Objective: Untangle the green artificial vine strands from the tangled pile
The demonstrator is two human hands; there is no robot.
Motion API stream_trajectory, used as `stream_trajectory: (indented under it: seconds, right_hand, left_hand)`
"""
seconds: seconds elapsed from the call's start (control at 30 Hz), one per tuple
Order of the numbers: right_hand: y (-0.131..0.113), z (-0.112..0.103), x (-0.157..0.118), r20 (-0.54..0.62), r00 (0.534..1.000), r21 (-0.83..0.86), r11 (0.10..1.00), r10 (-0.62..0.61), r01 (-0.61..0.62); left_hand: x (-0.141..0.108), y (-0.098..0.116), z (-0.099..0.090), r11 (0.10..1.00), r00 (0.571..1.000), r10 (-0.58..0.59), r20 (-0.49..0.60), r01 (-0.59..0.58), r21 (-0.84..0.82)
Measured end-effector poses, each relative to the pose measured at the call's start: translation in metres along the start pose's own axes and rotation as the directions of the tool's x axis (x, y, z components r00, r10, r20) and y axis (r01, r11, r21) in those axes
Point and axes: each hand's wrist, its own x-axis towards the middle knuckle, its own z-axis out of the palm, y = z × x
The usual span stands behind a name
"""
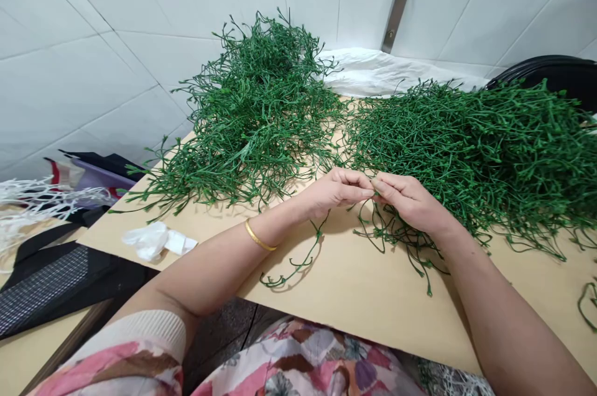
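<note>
My left hand (342,189) and my right hand (405,198) meet fingertip to fingertip over the table, both closed in a pinch. Between them is a piece of green artificial plant stem; the joint itself is mostly hidden by my fingers. One thin branched green stem (305,259) trails down from under my left hand onto the tabletop. Several more stems (422,256) hang or lie below my right hand. Close behind my hands rise two heaps of the same stems, a left heap (261,110) and a right heap (466,147).
The tan tabletop (373,303) has its near edge at my lap. A crumpled white tissue (156,240) lies at its left. White plastic sheeting (373,69) and black round items (550,73) are at the back, against a tiled wall. Black mesh fabric (51,284) lies lower left.
</note>
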Motion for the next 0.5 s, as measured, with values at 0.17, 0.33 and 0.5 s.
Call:
stream_trajectory:
  seconds: [0.17, 0.33, 0.5]
  right_hand:
    - [0.002, -0.005, -0.001, -0.05, 0.995, 0.361, 0.93, 0.084, -0.061]
    - [0.009, -0.008, 0.002, -0.499, 0.857, 0.151, 0.987, 0.127, -0.058]
    - [0.0, 0.007, -0.001, -0.592, 0.806, -0.151, 0.985, -0.019, -0.087]
  left_hand:
    - [-0.001, 0.002, 0.0, 0.997, 1.0, 0.004, 0.027, -0.002, -0.073]
    - [0.009, -0.008, -0.001, 0.991, 0.958, -0.076, -0.277, 0.041, -0.127]
    - [0.011, -0.016, 0.002, 0.997, 0.937, -0.06, -0.343, 0.04, -0.063]
